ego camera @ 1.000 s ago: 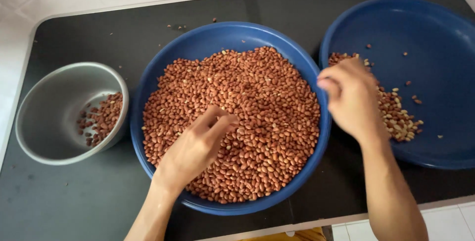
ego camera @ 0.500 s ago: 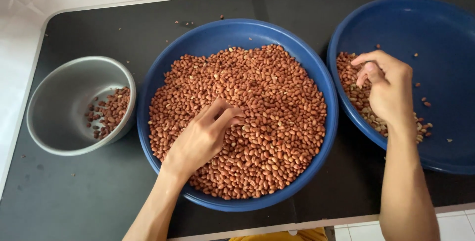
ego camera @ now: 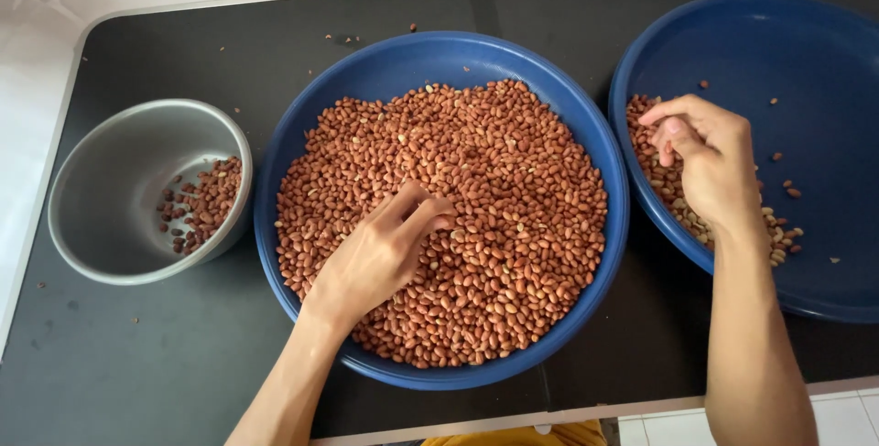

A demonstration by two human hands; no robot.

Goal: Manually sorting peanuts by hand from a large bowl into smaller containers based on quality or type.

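Black surface point(ego camera: 119, 364) carries three vessels in a row. Grey bowl point(ego camera: 101, 180) stands at the left, just beside the centre basin point(ego camera: 476, 57); bare surface shows in front of it and behind it. Right basin point(ego camera: 787, 52) nearly touches the centre one and runs off the right edge of view. The front rim of the centre basin lies near the surface's front edge; a wider bare strip lies behind it, with a few stray peanuts.

Peanuts point(ego camera: 513, 180) fill the centre basin almost rim to rim. A small batch point(ego camera: 203, 203) lies against the grey bowl's right wall, and a paler pile point(ego camera: 673, 199) sits along the right basin's left wall.

Left hand point(ego camera: 380, 254) rests on the heap, forearm entering from the lower edge, fingers loosely curled with tips among the nuts; whether it grips any cannot be told. Right hand point(ego camera: 705, 157) hovers over the pale pile, fingers bent and pinched toward the thumb; anything held is hidden
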